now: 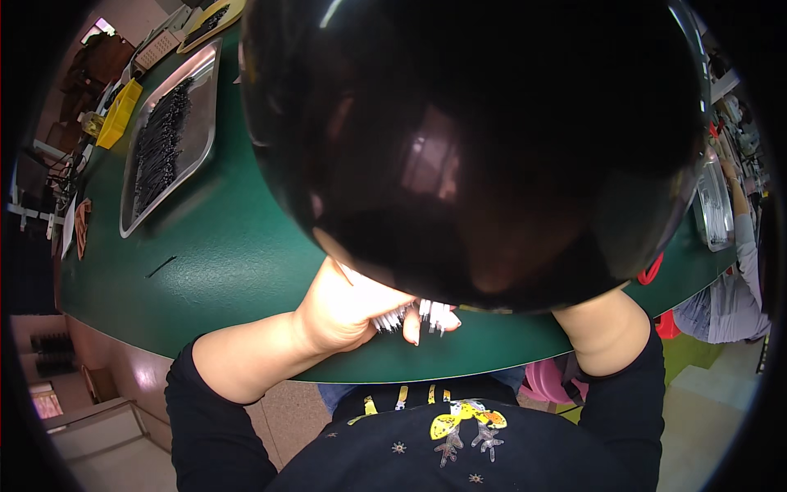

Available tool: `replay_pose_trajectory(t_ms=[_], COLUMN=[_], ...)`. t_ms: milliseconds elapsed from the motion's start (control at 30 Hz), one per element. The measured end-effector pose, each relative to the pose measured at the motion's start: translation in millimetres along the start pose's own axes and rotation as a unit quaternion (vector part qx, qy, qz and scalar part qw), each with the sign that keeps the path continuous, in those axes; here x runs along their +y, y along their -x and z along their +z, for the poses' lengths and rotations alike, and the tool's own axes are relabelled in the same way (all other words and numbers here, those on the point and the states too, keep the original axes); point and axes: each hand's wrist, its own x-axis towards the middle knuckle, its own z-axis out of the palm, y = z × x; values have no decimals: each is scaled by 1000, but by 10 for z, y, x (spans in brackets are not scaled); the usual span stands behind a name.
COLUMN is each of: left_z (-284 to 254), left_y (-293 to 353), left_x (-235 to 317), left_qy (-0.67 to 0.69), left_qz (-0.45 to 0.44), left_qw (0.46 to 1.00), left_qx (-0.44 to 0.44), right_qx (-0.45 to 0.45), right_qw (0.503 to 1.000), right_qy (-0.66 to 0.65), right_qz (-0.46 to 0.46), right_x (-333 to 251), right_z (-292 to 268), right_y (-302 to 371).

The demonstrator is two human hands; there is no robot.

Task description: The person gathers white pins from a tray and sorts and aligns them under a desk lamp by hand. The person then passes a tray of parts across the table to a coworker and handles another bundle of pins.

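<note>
My left hand [336, 307] is closed round a bundle of thin white sticks [392, 318], whose ends poke out below the palm between the fingers. It is held just above the near edge of the green table [229, 262], under bright light. A large glossy black dome [475, 164], which looks like a lamp shade, covers most of the middle of the view. My right forearm [607, 324] reaches in beneath the dome's right side. The dome hides my right hand and its fingers, so what it holds does not show.
At the left lies a metal tray [201, 123] of thin black sticks, with a yellow bin [120, 113] beyond it. A single dark stick [161, 266] rests on the table. Another tray [716, 205] and a person's arm [746, 246] are at the far right, near a red object [651, 269].
</note>
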Motion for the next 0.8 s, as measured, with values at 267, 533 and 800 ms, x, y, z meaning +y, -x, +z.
replay_pose_trajectory(t_ms=[267, 533, 800], left_z=[95, 75, 101], left_y=[-34, -39, -49], left_x=[31, -1, 4], left_qy=[-44, -106, -63], left_qz=[-43, -82, -32], left_qw=[998, 989, 988], left_qx=[24, 67, 134], right_qx=[37, 0, 27], right_qw=[979, 1000, 996], right_qy=[-134, -13, 75], right_qz=[-152, -21, -40], right_x=[570, 311, 300], right_z=[-222, -9, -40], right_y=[63, 17, -18])
